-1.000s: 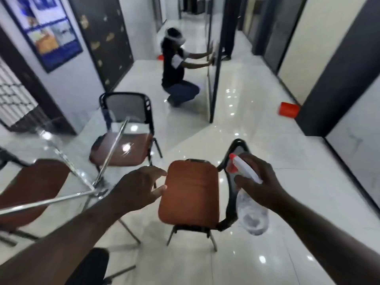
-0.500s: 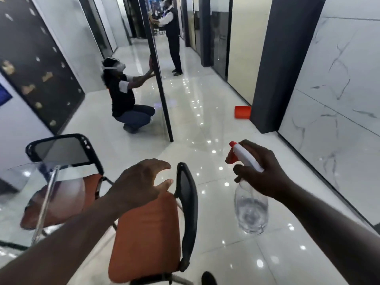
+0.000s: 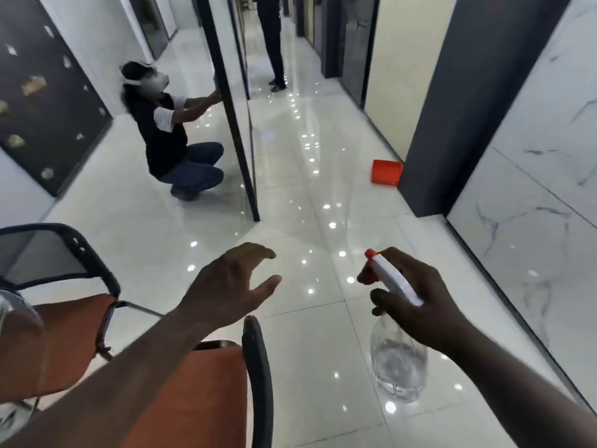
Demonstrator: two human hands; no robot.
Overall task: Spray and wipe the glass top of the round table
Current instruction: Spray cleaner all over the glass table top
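Note:
My right hand [image 3: 416, 292] grips a clear spray bottle [image 3: 399, 363] by its white trigger head with a red nozzle; the bottle hangs upright over the floor. My left hand [image 3: 229, 286] is open, fingers spread, hovering above the backrest of an orange chair [image 3: 206, 392] and holding nothing. Only a sliver of the round table's glass top [image 3: 13, 313] shows at the far left edge. No cloth is in view.
A second orange chair with a black mesh back [image 3: 64, 331] stands at the left. A crouching person [image 3: 171, 140] touches a glass partition [image 3: 232, 124]; another person [image 3: 273, 43] stands farther down the corridor. A red tray [image 3: 386, 172] lies by a dark pillar.
My view has swung right, away from the glass table, which has nearly left the frame. My left hand has lifted off the chair and spread open. The bottle stays in my right hand.

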